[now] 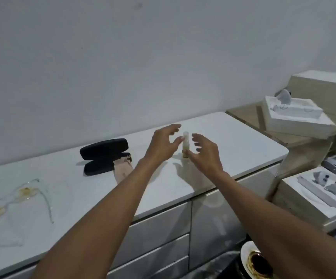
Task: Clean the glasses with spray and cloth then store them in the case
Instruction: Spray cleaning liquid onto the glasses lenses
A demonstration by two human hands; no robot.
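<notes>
Found no readable text, label, brand, number or sign anywhere: nothing legible on spray bottle (185, 144), black case (104, 156), or white boxes (296, 117) at right, all too blurred or small.

Plain pale wall (143, 57) behind; white-topped drawer cabinet (163, 228) below; beige shelving (296, 141) at right; dim light.

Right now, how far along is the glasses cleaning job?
Early. Done: the black case lies open on the white counter, pale cloth beside it. In hand: both hands flank the small spray bottle; the left hand and right hand have spread fingers near it, with no firm grip visible. Left: the glasses lie apart at the counter's left with stained lenses, unsprayed, unwiped, not stored.
</notes>
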